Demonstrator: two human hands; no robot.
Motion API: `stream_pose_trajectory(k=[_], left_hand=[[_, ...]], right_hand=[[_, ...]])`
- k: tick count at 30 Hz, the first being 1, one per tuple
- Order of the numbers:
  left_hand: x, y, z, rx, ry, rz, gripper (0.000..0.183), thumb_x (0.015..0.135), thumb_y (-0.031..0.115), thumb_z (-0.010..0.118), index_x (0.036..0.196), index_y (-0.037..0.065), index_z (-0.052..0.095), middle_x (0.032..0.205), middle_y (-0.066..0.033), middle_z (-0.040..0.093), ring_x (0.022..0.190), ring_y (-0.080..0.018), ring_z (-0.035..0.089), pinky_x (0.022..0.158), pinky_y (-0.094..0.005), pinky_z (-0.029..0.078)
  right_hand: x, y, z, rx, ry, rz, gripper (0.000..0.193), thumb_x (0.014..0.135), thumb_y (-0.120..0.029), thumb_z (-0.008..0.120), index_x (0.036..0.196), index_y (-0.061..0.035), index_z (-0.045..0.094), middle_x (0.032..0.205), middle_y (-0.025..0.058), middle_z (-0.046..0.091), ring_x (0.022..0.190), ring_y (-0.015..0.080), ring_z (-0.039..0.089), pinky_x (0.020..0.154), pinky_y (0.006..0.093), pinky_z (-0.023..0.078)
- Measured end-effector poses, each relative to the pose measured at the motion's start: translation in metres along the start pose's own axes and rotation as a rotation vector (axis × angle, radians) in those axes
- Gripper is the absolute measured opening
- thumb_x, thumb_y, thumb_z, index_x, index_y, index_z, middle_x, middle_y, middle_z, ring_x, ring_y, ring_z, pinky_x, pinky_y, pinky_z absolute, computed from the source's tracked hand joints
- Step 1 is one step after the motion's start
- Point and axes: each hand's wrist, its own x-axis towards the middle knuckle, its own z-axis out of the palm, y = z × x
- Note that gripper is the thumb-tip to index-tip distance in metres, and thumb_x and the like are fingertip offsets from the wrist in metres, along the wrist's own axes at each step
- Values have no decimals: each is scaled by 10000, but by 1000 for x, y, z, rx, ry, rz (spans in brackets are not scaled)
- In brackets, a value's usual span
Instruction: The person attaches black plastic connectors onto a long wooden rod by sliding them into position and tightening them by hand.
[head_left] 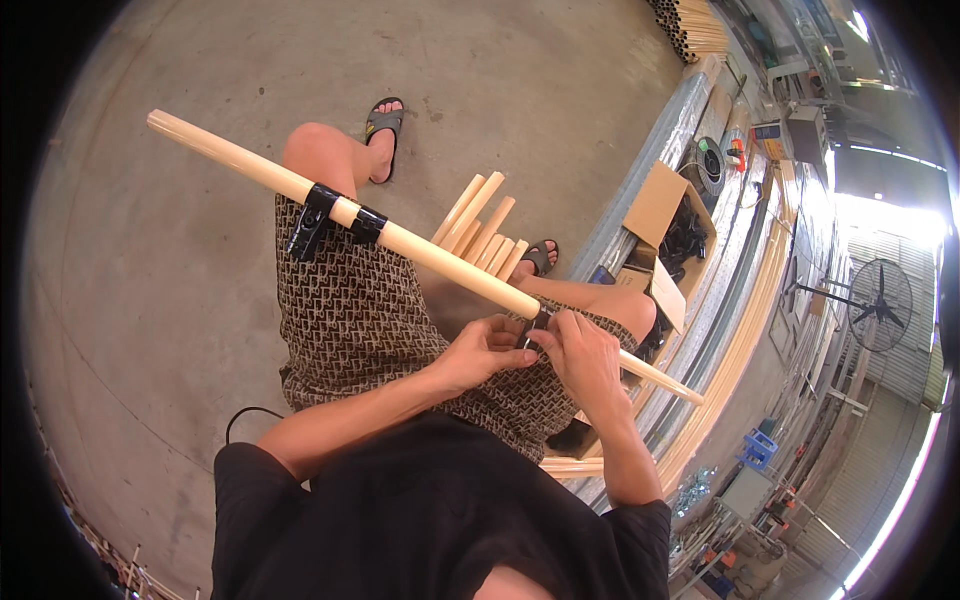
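Note:
A long cream-coloured pipe [450, 268] lies slantwise across my lap, from far left to near right. Two black pipe joints sit around it at the left: one with a downward branch [312, 218] and a plain collar-like one [368, 226]. Another black pipe joint [541, 319] is on the pipe between my hands, largely covered by fingers. My left hand [484, 352] is closed on this joint's near side, thumb and fingers pinched. From the right, my right hand [584, 352] grips the same joint. A small shiny bit shows at the fingertips, too small to name.
Several short cream pipes [478, 222] stand in a bunch beyond my lap. On the right are an open cardboard box [660, 205] of black parts, long wrapped bars [640, 215], a spool [706, 165] and a standing fan [880, 305]. Pipe bundles [695, 30] lie farther back.

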Motion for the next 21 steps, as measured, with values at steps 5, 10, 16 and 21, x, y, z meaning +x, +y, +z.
stream_pose_trajectory(k=[5,10,16,21], left_hand=[[-4,9,4,-57,-21,-3,553,840,203,815,1241,-78,556,1106,-144,655,1057,-189,618,928,-322,499],[-3,7,4,17,9,23,566,846,175,804,1265,-96,535,1113,-144,655,1041,-181,621,903,-301,500],[-4,9,5,36,22,-9,450,884,103,759,1245,-56,544,1098,-121,671,1029,-141,626,877,-280,507],[-4,8,5,-72,37,-37,435,886,65,743,1231,-89,528,1079,-147,672,1023,-174,651,896,-308,527]], right_hand=[[-6,-1,1,-24,4,-170,137,934,-129,603,974,-21,528,871,144,590,843,330,622,725,415,504],[-5,-7,-1,-148,-141,-97,154,857,-60,610,982,-21,529,913,153,575,901,304,611,766,417,502],[-4,-5,-2,-184,-98,-229,174,813,-62,617,956,-26,525,914,136,578,891,295,606,801,417,494],[-4,3,-1,-121,-71,-231,141,840,-81,610,940,-27,527,906,130,575,885,288,598,809,405,488]])
